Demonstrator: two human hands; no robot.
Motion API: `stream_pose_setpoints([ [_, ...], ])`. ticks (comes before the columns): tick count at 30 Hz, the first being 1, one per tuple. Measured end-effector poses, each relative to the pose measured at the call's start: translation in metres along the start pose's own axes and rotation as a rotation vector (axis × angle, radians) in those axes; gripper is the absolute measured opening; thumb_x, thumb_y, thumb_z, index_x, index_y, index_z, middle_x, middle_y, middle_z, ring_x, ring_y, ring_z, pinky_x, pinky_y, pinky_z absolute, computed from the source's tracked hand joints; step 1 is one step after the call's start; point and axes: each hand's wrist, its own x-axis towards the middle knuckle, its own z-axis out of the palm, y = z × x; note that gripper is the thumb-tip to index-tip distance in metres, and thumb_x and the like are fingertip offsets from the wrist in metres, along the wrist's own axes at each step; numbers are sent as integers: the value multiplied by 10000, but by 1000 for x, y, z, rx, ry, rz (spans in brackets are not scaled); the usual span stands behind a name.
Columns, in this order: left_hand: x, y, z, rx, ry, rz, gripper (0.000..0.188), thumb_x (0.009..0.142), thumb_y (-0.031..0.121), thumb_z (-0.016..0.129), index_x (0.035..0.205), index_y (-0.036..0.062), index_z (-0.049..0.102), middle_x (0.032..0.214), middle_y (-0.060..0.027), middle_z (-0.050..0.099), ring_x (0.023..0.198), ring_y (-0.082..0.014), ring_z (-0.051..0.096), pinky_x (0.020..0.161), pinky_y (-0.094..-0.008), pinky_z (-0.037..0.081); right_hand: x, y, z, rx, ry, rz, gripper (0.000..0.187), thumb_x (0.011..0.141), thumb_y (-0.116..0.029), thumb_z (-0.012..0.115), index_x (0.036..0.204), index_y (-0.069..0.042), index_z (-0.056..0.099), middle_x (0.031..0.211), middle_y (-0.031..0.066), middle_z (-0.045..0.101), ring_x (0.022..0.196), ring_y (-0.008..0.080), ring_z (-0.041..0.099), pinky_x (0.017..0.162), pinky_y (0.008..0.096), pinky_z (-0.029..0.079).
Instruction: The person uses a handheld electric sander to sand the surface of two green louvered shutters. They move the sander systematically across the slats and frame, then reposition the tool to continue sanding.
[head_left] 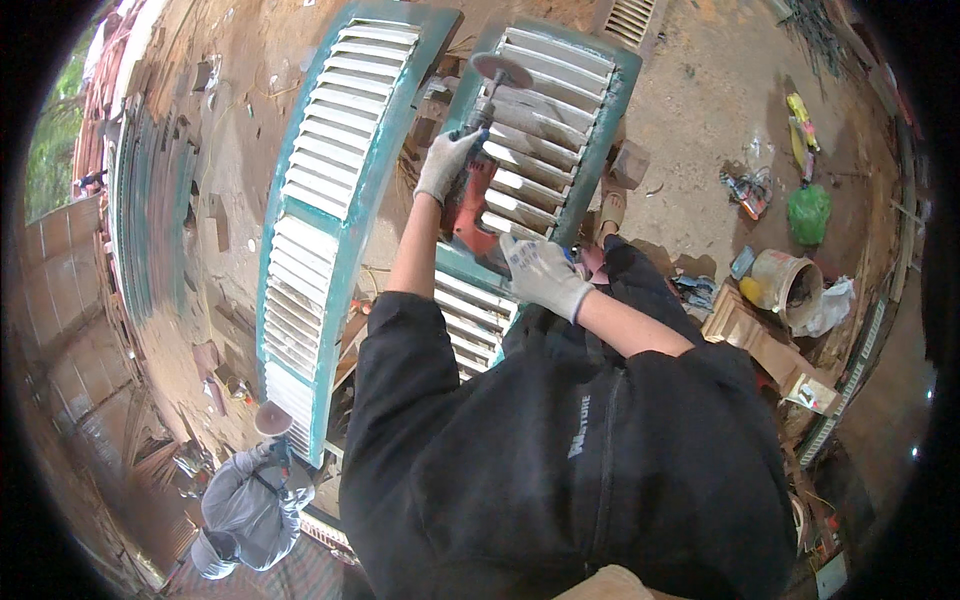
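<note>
Plainly red, the tool [470, 208] bears a disc [503, 71]

Counted two green-framed louvred shutters [318, 215] [550, 135], left of centre and upper centre. Disc tools [470, 205] [273, 419] numbered two, upper centre and lower left. Wearer's gloved hands [447, 165] [547, 275]: two, near centre. Lower left showed one co-worker [250, 510]; right side, one bucket [772, 272], one green bag [808, 213].
</note>
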Motion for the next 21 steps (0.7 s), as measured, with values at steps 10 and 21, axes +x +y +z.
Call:
stream_pose_setpoints([
  [10, 0, -2, 49, -153, -143, 4, 476, 806, 409, 679, 928, -51, 676, 749, -79, 655, 694, -140, 594, 636, -307, 464, -31, -3, -7, 105, -47, 131, 479, 702, -155, 626, 1104, 53, 472, 874, 241, 647, 817, 353, 661, 680, 438, 525],
  [21, -21, -30, 43, -261, 5, 75, 391, 833, 353, 660, 990, -4, 668, 825, -98, 674, 709, -182, 622, 635, -326, 495, -20, -3, 7, -96, 162, -99, 547, 805, -455, 603, 1060, 23, 525, 867, 232, 653, 812, 371, 654, 717, 457, 519],
])
